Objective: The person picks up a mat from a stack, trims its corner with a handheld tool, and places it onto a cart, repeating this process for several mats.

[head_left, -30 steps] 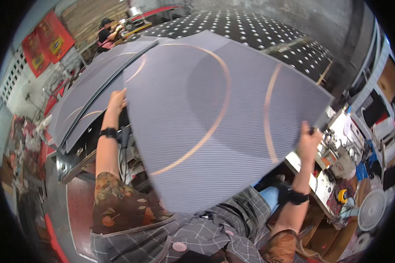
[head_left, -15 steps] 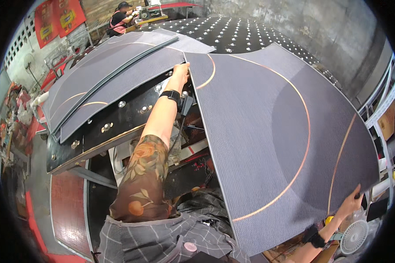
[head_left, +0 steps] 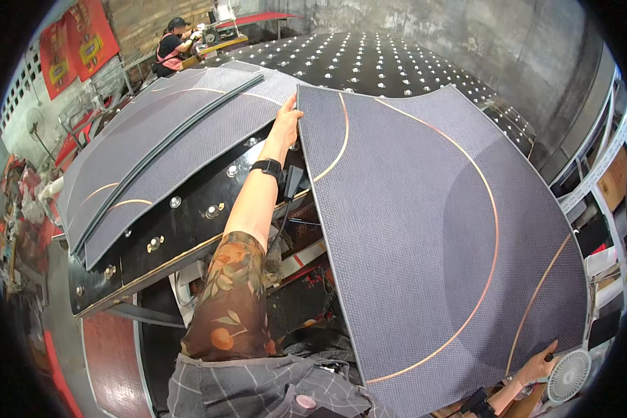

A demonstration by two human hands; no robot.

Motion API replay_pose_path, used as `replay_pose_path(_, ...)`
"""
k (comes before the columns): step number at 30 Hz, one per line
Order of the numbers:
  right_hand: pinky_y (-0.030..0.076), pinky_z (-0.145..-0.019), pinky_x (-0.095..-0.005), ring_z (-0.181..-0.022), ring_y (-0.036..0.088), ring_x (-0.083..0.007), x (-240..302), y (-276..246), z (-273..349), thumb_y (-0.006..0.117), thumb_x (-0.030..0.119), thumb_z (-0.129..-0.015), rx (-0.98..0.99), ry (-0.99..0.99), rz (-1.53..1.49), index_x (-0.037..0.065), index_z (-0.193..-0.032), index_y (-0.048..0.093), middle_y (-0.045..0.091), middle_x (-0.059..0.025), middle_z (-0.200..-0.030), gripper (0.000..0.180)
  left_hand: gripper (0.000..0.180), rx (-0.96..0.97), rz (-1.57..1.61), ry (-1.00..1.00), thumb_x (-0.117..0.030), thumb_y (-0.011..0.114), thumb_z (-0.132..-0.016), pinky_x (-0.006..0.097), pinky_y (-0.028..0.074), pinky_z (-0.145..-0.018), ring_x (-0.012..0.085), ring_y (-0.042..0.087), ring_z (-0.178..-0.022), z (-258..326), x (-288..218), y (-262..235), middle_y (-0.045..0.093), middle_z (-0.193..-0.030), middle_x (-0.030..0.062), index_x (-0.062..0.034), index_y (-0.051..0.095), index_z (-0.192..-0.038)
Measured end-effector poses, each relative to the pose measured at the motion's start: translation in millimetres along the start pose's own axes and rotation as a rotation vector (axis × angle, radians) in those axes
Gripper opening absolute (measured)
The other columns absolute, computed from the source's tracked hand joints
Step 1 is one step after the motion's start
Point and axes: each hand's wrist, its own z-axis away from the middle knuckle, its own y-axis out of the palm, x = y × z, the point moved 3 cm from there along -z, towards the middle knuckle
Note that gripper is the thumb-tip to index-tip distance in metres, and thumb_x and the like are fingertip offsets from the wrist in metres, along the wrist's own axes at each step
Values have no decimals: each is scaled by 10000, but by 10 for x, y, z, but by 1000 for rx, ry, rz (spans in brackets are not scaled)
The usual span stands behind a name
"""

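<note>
A large grey woven mat (head_left: 397, 230) with thin gold curved lines and a bound edge spreads in front of me, a darker round area on its right side. My left hand (head_left: 288, 124) is closed on its left edge near the far left corner. At the near right corner, my right hand (head_left: 536, 364) is closed on the mat's edge, its fingers partly hidden. A similar grey mat (head_left: 202, 111) lies to the left on the black studded table (head_left: 188, 223), with dark strips (head_left: 164, 157) laid along it.
The studded table runs back toward a concrete wall (head_left: 425, 42). A co-worker (head_left: 171, 49) stands by a machine at the far left. A small white fan (head_left: 569, 376) sits beside my right hand. A metal rack (head_left: 599, 174) stands at the right; a reddish panel (head_left: 115, 362) is lower left.
My right hand and the mat's near right corner have moved down and slightly left in view. My left hand keeps hold of the far left corner. The view has shifted a little.
</note>
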Motion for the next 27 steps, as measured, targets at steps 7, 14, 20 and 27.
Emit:
replay_pose_path(7, 493, -529, -305, -566, 595, -186, -231, 156, 131, 563, 224, -900, 208, 340, 26, -93, -947, 628, 664, -190, -861, 327, 634, 41, 9, 52, 154, 389, -771, 331, 526, -776, 224, 603, -914, 32, -49, -59, 561, -1096, 137, -138, 351, -1332)
replay_pose_path(14, 408, -464, -331, -483, 456, -191, 110, -207, 31, 593, 337, -874, 20, 292, -98, -81, -724, 571, 567, -153, -606, 445, 491, 8, -13, 112, 44, 468, -780, 349, 473, -860, 247, 556, -1002, 293, -249, 15, 543, -1112, 147, -57, 396, -1255)
replay_pose_path(20, 427, -554, -301, -582, 467, -142, 249, -772, 56, 628, 220, -866, -279, 681, -391, -113, -765, 563, 587, -58, -701, 354, 210, 60, -92, -105, -157, 513, -903, 333, 493, -744, 210, 584, -870, 644, -332, 528, 595, -959, 121, 8, 522, -1032)
replay_pose_path(27, 316, -437, -252, -491, 360, -87, -760, -2237, 594, 659, 164, -830, -631, 1162, -530, 56, -669, 570, 462, 20, -607, 213, 370, -98, -848, 1337, -293, 502, -926, 313, 334, -511, 143, 374, -559, 2160, -976, 2109, 429, -659, 37, 69, 577, -930)
